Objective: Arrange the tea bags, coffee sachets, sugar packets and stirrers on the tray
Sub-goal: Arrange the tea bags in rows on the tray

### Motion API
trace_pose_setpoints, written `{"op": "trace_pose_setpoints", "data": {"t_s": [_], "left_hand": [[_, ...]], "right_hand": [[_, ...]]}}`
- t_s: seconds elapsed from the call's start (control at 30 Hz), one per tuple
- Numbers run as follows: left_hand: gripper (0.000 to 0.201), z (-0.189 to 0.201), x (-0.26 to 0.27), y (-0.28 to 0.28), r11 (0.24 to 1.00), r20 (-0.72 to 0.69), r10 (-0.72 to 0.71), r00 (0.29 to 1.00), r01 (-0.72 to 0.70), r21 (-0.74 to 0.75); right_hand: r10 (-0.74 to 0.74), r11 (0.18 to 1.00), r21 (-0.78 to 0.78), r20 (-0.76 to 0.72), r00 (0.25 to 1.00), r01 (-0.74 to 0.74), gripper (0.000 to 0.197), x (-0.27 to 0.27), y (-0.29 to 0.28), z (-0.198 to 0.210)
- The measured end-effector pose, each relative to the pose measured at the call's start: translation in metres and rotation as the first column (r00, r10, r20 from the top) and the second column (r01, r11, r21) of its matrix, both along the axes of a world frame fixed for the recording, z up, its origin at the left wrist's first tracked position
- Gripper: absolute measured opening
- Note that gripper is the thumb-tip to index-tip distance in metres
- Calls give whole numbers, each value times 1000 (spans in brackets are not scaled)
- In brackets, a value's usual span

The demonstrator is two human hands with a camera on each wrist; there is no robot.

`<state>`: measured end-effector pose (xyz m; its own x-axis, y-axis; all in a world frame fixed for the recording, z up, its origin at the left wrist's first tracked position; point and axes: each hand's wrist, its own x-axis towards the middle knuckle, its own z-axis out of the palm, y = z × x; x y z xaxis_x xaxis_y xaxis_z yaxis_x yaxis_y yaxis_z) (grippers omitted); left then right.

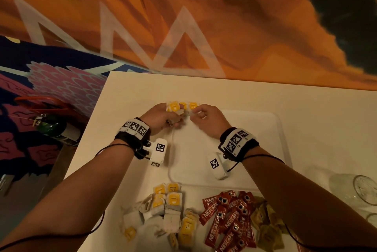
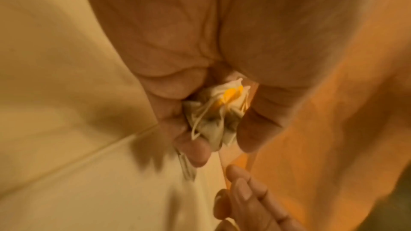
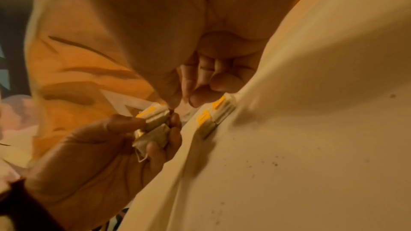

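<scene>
**Tea bags gathered at the tray's far-left corner**

The left hand [image 1: 161,117] grasps a crumpled bundle of papery, yellow-tagged tea bags [image 2: 219,111] just over the smooth white rectangular tray [image 1: 265,149]. The right hand [image 1: 208,119] pinches at the bundle's stringy edge. Two flat tea bags [image 3: 213,118] lie on the tray beside them. Glossy red coffee sachets [image 1: 230,221] are heaped on the tabletop [image 1: 306,98] near the tray's front edge.
</scene>
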<state>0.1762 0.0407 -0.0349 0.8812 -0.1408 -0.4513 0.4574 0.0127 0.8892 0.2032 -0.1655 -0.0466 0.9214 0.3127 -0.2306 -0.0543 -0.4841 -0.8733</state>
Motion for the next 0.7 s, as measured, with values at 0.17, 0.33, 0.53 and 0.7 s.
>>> {"op": "trace_pose_setpoints", "data": {"t_s": [0.17,0.33,0.53,0.7], "left_hand": [[43,7,-18,-6,974,42,-57,998,65,-218],[48,2,-29,-7,986,72,-81,994,90,-137],[44,7,-39,-15,987,83,-142,986,147,-57],[38,12,-42,-21,990,93,-121,988,127,-68]], "right_hand": [[63,994,91,17,998,-65,14,-19,-4,12],[11,980,201,-14,1000,-8,3,-33,-7,23],[22,988,155,-45,999,-15,16,-42,-4,20],[-68,980,180,-81,994,82,13,-45,-10,18]]}}
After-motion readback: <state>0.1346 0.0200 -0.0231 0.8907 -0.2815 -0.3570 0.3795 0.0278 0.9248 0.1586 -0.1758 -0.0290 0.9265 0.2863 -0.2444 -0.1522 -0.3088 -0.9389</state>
